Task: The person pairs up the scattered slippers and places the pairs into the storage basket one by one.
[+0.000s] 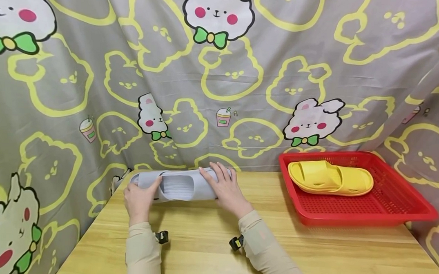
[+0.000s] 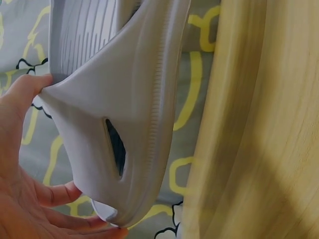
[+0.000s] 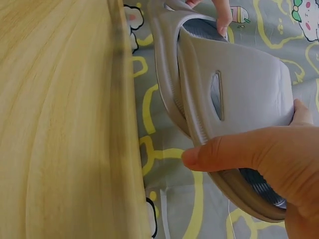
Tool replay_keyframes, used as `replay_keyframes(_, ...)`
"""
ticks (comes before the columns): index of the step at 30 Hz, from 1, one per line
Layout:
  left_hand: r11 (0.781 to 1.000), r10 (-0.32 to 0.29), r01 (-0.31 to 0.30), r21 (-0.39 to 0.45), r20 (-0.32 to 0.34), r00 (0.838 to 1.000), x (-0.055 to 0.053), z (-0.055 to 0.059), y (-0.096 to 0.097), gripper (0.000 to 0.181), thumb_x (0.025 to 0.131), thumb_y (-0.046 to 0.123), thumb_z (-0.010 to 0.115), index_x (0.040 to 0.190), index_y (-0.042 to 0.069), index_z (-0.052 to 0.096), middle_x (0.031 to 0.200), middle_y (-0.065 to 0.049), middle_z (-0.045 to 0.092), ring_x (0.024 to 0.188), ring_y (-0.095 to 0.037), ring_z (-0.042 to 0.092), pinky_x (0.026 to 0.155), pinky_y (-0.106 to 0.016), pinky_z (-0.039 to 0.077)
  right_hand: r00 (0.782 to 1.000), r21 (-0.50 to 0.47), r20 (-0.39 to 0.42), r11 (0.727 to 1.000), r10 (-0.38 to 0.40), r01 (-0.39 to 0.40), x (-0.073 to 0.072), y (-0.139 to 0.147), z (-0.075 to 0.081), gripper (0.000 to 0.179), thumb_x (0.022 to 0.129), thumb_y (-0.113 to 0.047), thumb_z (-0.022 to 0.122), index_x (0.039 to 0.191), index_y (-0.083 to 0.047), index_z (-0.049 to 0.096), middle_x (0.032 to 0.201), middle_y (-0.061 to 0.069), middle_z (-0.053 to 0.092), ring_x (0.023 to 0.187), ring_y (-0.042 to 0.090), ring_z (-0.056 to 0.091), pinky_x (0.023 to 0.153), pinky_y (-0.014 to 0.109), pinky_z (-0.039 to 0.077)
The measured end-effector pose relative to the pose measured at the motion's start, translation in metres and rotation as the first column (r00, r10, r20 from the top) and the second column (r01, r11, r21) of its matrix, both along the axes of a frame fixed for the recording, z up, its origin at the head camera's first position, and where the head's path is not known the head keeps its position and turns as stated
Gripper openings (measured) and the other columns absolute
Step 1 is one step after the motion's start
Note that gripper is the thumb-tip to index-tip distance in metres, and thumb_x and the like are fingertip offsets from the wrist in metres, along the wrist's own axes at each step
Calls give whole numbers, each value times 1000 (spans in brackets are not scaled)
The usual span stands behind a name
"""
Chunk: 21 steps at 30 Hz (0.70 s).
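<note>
A pair of light grey slippers (image 1: 204, 187), fitted together heel to toe, spans the space between both hands near the table's far edge. My left hand (image 1: 137, 201) grips the left end, its thumb at the edge of a strap and its fingers around the toe in the left wrist view. At the other end my right hand (image 1: 227, 192) holds the second slipper (image 3: 239, 89), thumb along the sole's side and fingers over the strap. Ribbed insoles show through the openings. In the right wrist view the two soles overlap, and the left hand's fingers appear at the top.
On the right of the wooden table (image 1: 202, 244) stands a red perforated basket (image 1: 403, 217). Yellow slippers (image 1: 328, 179), also fitted together, lie in it toward the back. A grey patterned curtain (image 1: 239, 79) hangs behind the table and along its sides.
</note>
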<state>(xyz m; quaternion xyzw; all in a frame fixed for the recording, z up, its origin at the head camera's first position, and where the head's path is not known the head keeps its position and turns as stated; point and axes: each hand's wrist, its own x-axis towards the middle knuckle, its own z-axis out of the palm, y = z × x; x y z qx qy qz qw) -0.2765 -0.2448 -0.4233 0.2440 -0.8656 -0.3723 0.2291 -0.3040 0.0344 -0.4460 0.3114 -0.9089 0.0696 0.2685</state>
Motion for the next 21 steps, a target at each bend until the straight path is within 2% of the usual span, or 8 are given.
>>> replay_keyframes(4, 1000, -5, 5, -6, 11, 1000, 1, 1, 0, 109, 69, 73, 70, 130, -13, 42, 130, -39, 44, 119, -53, 45, 103, -59, 37, 1000, -18, 7, 1000, 12, -12, -2, 0, -1, 127, 60, -27, 92, 156, -34, 10, 157, 11, 22, 142, 30, 24, 108, 52, 24)
replay_keyframes(10, 1000, 11, -11, -29, 21, 1000, 2, 3, -3, 108, 70, 75, 67, 127, -13, 43, 127, -38, 45, 117, -52, 45, 102, -59, 37, 998, -36, 48, 998, 49, -48, -2, 1, 2, 124, 55, -36, 88, 155, -35, 14, 148, 9, 36, 135, 30, 34, 99, 50, 33)
replay_keyframes(15, 999, 19, -19, -51, -7, 1000, 1, 3, -3, 103, 70, 71, 70, 124, -13, 44, 124, -38, 46, 117, -53, 45, 102, -58, 36, 994, -29, 89, 998, 60, -57, 3, 0, 8, 123, 53, -40, 86, 155, -33, 17, 143, 11, 40, 131, 33, 40, 98, 50, 34)
replay_keyframes(21, 998, 27, -29, -49, -38, 999, 1, 3, 0, 99, 72, 66, 73, 124, -13, 43, 123, -38, 46, 116, -53, 44, 101, -58, 36, 994, -32, 93, 998, 61, -59, 8, -3, 15, 124, 51, -42, 87, 154, -34, 19, 140, 12, 42, 128, 33, 43, 94, 48, 35)
